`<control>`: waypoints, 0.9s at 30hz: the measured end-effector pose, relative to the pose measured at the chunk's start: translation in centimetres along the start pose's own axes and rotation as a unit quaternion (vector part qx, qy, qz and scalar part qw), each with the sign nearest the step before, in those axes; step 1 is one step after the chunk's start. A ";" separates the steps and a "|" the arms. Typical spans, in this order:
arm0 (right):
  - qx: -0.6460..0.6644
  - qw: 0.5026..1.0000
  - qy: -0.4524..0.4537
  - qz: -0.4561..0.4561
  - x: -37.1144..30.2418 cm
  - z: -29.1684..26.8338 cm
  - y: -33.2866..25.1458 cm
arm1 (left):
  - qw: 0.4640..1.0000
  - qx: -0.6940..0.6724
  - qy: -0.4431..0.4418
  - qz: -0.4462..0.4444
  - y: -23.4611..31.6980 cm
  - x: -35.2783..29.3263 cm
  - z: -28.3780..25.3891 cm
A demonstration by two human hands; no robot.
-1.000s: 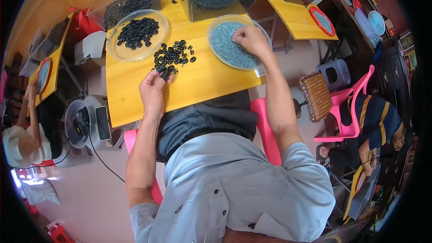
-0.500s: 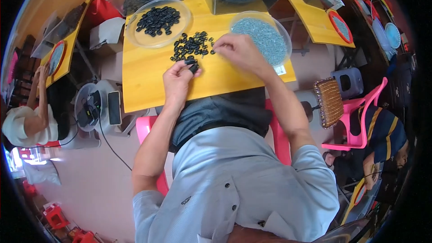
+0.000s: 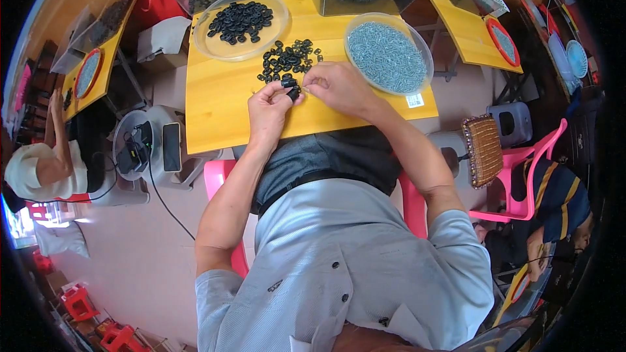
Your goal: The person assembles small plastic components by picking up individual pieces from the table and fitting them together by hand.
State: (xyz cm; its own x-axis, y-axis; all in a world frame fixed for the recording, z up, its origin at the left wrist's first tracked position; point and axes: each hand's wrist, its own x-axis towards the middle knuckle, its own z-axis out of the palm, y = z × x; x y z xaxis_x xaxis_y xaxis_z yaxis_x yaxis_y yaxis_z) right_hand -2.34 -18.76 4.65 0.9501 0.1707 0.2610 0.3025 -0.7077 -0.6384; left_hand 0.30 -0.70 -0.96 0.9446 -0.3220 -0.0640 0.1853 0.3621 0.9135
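Note:
My left hand (image 3: 267,114) is closed around small black plastic pieces (image 3: 289,83) over the front part of the yellow table. Thumb and fingers of my right hand (image 3: 339,89) are pinched together right beside those pieces; a tiny thing seems to be at the fingertips, too small to name. Just beyond both hands lies a loose pile of black ring-like pieces (image 3: 287,58). To the right, a round clear tray (image 3: 427,72) holds many small silvery screw-like parts (image 3: 389,58). Another round clear tray (image 3: 282,26), back left, holds more black pieces (image 3: 238,23).
Two clear bins (image 3: 411,1) of black parts stand along the back of the yellow table (image 3: 222,111). Side tables flank it, with a person (image 3: 52,176) at the left and another person (image 3: 554,195) at the right. A pink chair (image 3: 521,202) and grey stools are nearby.
My right hand has come from beside the screw tray and loose pile to the pieces in my left hand. The whole view has shifted slightly.

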 end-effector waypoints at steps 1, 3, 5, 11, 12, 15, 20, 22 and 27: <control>0.001 1.000 0.001 0.000 0.0 0.0 0.0 | 1.000 0.005 -0.001 0.000 -0.1 0.0 0.0; -0.005 1.000 -0.008 -0.014 0.1 0.0 0.0 | 1.000 0.006 -0.002 -0.001 -0.1 0.1 0.0; -0.002 1.000 -0.011 -0.011 0.1 0.0 -0.1 | 1.000 0.008 -0.003 -0.002 -0.2 0.1 -0.1; -0.009 1.000 -0.022 -0.007 -0.1 0.3 0.1 | 1.000 0.024 0.004 -0.003 -0.1 -0.1 0.1; -0.020 0.999 -0.023 -0.011 -0.2 0.4 0.2 | 0.999 0.035 0.010 0.002 -0.2 -0.2 0.2; -0.013 1.000 -0.027 0.000 -0.2 0.5 0.3 | 0.999 0.048 0.015 0.015 -0.3 -0.3 0.3; 0.032 0.999 -0.014 0.022 -0.4 0.8 0.5 | 0.999 0.048 0.003 0.026 -0.2 -0.1 0.2; 0.080 0.996 -0.015 0.041 -0.3 0.4 0.1 | 0.999 0.030 0.014 0.017 0.1 -0.1 0.3; 0.116 0.989 0.026 0.089 0.1 -0.9 0.1 | 0.999 0.000 0.030 0.014 -0.1 0.1 0.0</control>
State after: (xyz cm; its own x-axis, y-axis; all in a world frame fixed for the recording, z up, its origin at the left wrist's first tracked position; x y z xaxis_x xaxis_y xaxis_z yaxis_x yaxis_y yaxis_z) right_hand -2.27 -19.40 5.26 0.9866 0.0165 0.1624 0.1450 -0.5455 -0.8255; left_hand 0.40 -0.80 -1.08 0.9639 -0.2590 -0.0616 0.1580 0.3701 0.9154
